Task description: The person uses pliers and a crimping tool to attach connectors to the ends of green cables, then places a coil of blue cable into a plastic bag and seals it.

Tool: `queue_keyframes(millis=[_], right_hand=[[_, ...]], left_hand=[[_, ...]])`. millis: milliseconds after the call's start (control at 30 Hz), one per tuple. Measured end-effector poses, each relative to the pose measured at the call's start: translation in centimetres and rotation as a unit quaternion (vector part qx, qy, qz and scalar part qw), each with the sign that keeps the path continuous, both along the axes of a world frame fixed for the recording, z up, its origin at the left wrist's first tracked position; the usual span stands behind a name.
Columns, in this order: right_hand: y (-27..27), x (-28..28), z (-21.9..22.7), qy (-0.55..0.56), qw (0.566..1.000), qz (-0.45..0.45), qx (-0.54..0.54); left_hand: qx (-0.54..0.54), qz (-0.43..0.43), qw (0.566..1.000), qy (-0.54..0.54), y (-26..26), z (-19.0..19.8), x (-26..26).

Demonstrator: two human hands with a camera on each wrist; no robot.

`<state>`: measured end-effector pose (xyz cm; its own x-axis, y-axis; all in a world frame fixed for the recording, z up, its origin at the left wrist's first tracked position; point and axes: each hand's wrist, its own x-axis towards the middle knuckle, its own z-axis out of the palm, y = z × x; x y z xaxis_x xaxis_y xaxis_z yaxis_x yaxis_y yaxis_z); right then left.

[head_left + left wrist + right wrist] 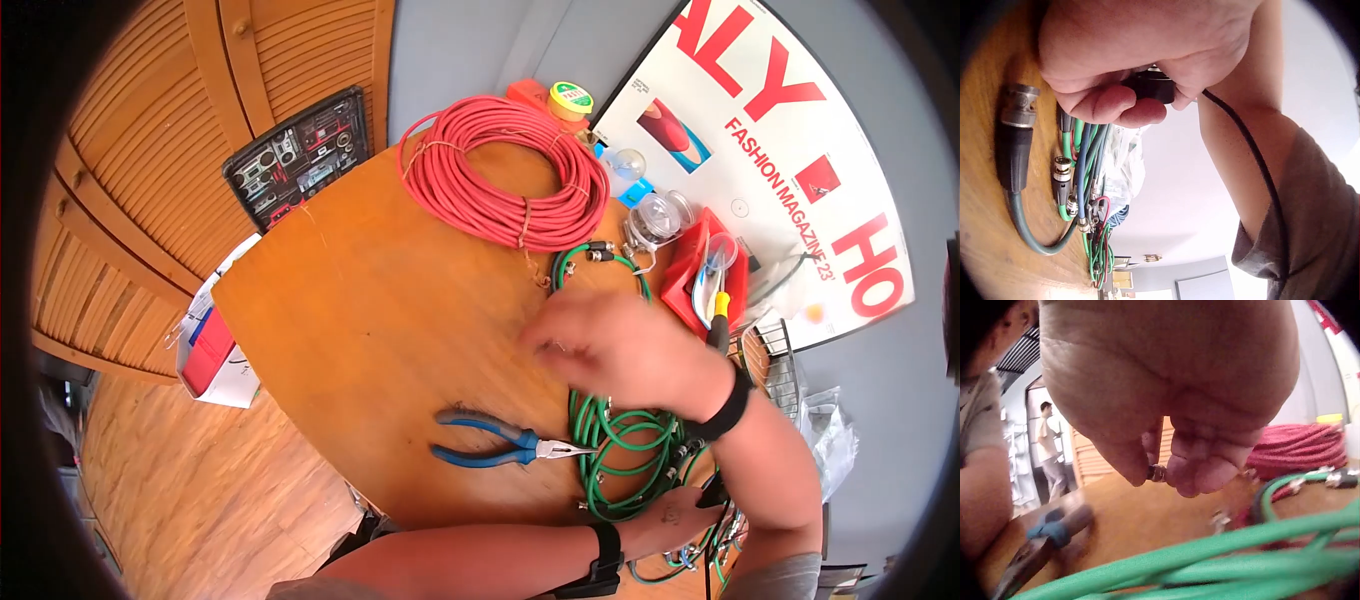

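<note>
Over the green cable coil (640,440), my right hand (635,350) is raised above the table, blurred in the head view. Its thumb and fingertips pinch a small metal cable connector (1158,473) in the right wrist view. My left hand (672,520) is low at the coil's near end, its fingers curled round a black cylindrical piece (1150,86) with a silvery bit at its top. The piece's exact kind I cannot tell. Long-nose pliers (490,438) with blue handles lie on the table, tips at the green coil. Beside my left hand, a dark-green cable ends in a BNC connector (1017,119).
A large red cable coil (450,190) lies at the table's far end. Along the wall stand clear jars (655,218), a red bin (690,275) holding tools, and a wire basket (785,365). A white box (222,392) is beyond the left edge. A person (1050,447) stands in the background.
</note>
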<state>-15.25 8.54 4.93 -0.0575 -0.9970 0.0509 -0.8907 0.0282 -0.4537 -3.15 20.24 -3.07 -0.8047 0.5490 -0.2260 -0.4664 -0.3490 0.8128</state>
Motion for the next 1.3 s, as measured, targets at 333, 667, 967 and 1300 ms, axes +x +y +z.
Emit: queue_keyframes(millis=[333,667,967,1300], right_hand=[[5.7,-18.5,1.5,0.079,0.91,-0.405,-0.029],[1.0,-7.3,3.2,0.096,0.98,-0.166,0.045],[0.7,-2.3,-0.7,0.146,0.989,0.023,0.02],[1.0,-1.9,-1.9,0.183,0.974,-0.049,0.127]], left_hand=[[0.044,0.014,0.999,0.019,-0.5,0.1,0.1],[0.028,0.025,0.999,0.013,-0.6,0.6,-0.2],[0.056,0.029,0.998,0.012,-0.7,0.6,0.2],[0.012,-0.007,1.0,-0.009,0.3,0.4,-0.1]])
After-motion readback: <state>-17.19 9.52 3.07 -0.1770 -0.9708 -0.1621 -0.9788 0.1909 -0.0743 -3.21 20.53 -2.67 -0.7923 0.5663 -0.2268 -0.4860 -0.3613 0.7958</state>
